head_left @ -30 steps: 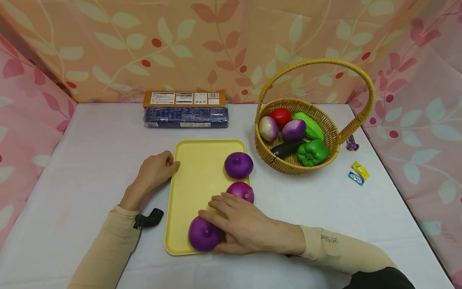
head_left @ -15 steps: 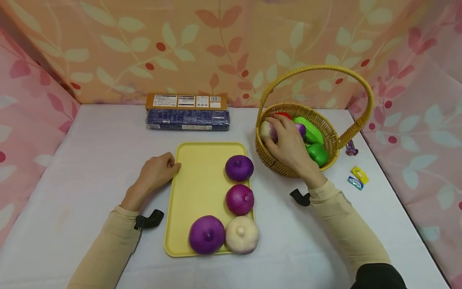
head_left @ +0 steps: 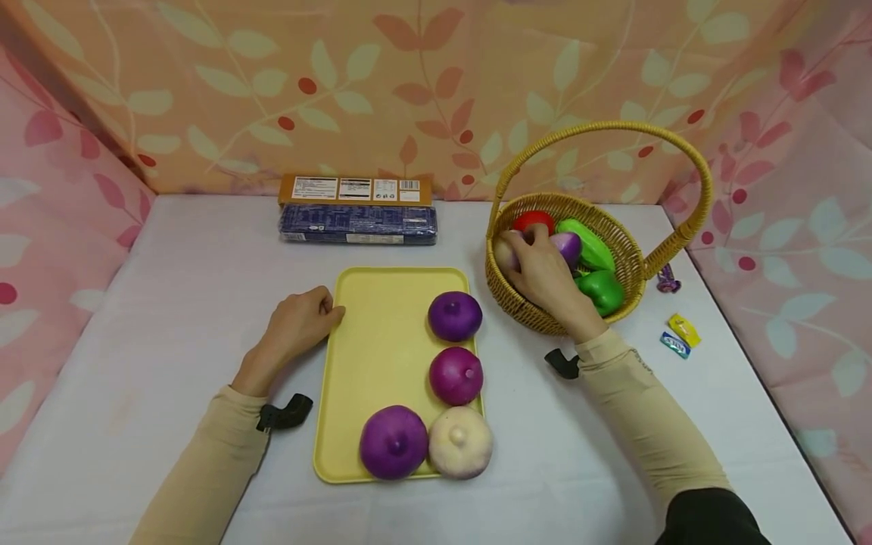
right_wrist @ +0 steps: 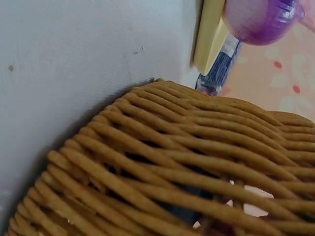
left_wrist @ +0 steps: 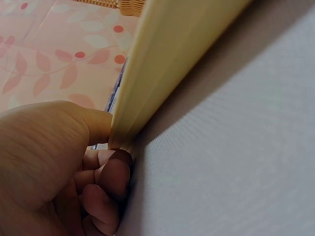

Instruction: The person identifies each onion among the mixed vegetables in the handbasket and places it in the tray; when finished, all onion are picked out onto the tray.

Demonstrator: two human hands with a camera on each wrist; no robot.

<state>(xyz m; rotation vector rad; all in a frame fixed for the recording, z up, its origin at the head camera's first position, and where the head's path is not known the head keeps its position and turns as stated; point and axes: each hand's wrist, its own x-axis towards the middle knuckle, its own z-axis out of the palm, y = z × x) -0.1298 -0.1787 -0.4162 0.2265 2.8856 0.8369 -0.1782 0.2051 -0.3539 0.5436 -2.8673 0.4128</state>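
Observation:
My left hand (head_left: 297,323) holds the left edge of the yellow tray (head_left: 378,325); the left wrist view shows the thumb on the rim and curled fingers beneath. Along the tray's right side lie two purple onions (head_left: 455,316), with a larger purple onion (head_left: 393,443) and a cream turnip (head_left: 460,443) at its near end. Inside the wicker basket (head_left: 524,309), my right hand (head_left: 547,278) grips a white-and-purple turnip (head_left: 505,253), partly hidden by the fingers. Beside it are a red tomato (head_left: 533,219), a purple turnip (head_left: 569,244), a long green vegetable (head_left: 590,246) and a green bell pepper (head_left: 603,292).
The basket's tall handle (head_left: 616,126) arches above the right hand. Behind the tray stand a blue wrapped pack (head_left: 357,223) and an orange-brown box (head_left: 354,188). Wrapped candies (head_left: 683,330) lie right of the basket. Patterned cloth (head_left: 238,91) borders the white table.
My right hand has left the onions and cream turnip at the tray's near end, moved up and right into the basket, and taken hold of a turnip. The left hand stays on the tray's edge.

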